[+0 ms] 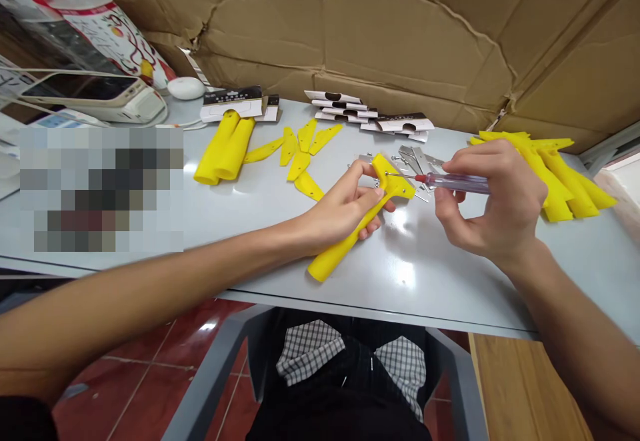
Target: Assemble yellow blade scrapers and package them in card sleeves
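Observation:
My left hand [345, 211] is wrapped round a yellow plastic tool body [340, 248], its wide head up and its round handle slanting down to the left. Small screws show in the head. Between the fingers and thumb of my right hand [493, 204] is a screwdriver [457, 182] with a clear purplish handle and a red collar. Its thin shaft points left, the tip at a screw in the yellow head. Just behind lie metal blades [420, 162] and loose small screws, partly hidden by the yellow piece.
Yellow handles [220, 148] and flat yellow pieces [299, 164] lie left of centre. More yellow bodies [560, 181] are piled at right. Folded cards [345, 104] line the back by the cardboard [350, 28]. A phone [83, 88] and bottle [110, 28] are at far left.

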Demonstrator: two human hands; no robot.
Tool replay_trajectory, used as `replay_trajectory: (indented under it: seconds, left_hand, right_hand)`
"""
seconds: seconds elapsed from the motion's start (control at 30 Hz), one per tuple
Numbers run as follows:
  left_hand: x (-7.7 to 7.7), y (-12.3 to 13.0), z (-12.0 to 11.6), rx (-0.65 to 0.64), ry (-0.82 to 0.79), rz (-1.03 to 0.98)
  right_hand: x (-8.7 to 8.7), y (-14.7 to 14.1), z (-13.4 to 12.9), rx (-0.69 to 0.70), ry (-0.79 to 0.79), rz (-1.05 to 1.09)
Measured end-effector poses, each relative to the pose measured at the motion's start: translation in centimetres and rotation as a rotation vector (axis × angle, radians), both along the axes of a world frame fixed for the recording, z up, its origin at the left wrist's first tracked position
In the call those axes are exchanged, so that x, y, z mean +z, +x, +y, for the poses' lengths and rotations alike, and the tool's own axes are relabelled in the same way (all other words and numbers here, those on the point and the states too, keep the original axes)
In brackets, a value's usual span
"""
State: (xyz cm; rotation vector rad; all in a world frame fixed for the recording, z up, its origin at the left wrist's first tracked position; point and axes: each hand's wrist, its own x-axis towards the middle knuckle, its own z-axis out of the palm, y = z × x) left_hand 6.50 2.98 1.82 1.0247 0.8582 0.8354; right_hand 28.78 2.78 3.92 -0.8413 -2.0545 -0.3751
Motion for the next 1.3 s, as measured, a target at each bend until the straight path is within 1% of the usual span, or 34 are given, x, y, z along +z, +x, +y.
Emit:
replay_trajectory:
  seconds: [0.17,0.23,0.33,0.37,0.43,0.53,0.63,0.7,0.8,0.9,1.1,1.3]
  left_hand:
    - [0.18,-0.01,0.01,-0.031,0.028,0.071]
    - [0.32,0.01,-0.01,-0.040,0.019,0.086]
    - [0.54,0.06,-0.03,-0.036,0.013,0.118]
    - [0.59,0.08,-0.03,-0.035,0.013,0.126]
    - [0.63,0.10,0.00,-0.036,0.014,0.134]
    - [0.57,0.05,0.06,-0.044,0.020,0.133]
    - [0.49,-0.01,0.09,-0.047,0.034,0.128]
    - [0.48,-0.02,0.09,-0.048,0.038,0.129]
    - [0.51,0.01,0.06,-0.048,0.029,0.133]
    - [0.52,0.01,0.04,-0.048,0.027,0.120]
    - [0.48,0.03,0.05,-0.039,0.027,0.128]
    - [0.47,0.01,0.05,-0.040,0.017,0.126]
  right_hand:
    - [0.10,-0.02,0.44,0.019,0.145,0.011]
    - [0.07,0.06,0.60,-0.036,0.162,0.022]
    - [0.13,0.19,0.63,-0.182,0.118,0.008]
    - [0.18,0.19,0.59,-0.205,0.108,0.001]
    - [0.28,0.12,0.47,-0.176,0.101,-0.005]
    - [0.33,-0.16,0.26,-0.049,0.116,0.020]
    - [0.24,-0.39,0.13,0.040,0.122,0.088]
    - [0.19,-0.43,0.14,0.095,0.097,0.122]
    - [0.18,-0.41,0.29,0.149,0.055,0.097]
    - [0.19,-0.42,0.38,0.144,0.059,0.070]
    - [0.16,-0.40,0.18,0.047,0.073,0.050]
    - [0.07,-0.29,0.10,0.016,0.081,0.030]
